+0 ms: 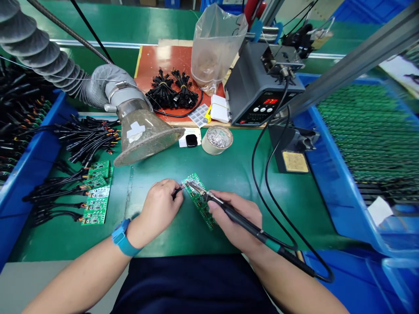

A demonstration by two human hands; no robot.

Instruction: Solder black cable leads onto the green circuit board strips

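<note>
Several wired boards (pixel 97 201) at left are judged finished. Mid-tabletop (pixel 153 168), one board (pixel 200 203) is under work: a cable (pixel 177 192) is pinched by the left hand (pixel 161 204), a soldering iron (pixel 235 216) is gripped by the right hand (pixel 231 230). Farther left, loose cables (pixel 85 141) are left unattached.

Down in the middle, the circuit board (pixel 200 206) is partly covered by the soldering iron (pixel 235 216) and the right hand (pixel 231 230); whether a joint is being touched by the tip (pixel 190 185) can't be made out at this size! Most of the black cable (pixel 177 192) is swallowed up by the left hand (pixel 160 203). Over on the far side, whatever sits in the plastic bag (pixel 214 43) is blurred by cloudy film. At left, the grey hose (pixel 42 52) and a blue bin (pixel 29 161) are cut off; at right, another bin (pixel 330 187) is clipped too, its green boards (pixel 376 126) smeared together. Both forearms (pixel 81 270) are cropped at the near edge.
</note>
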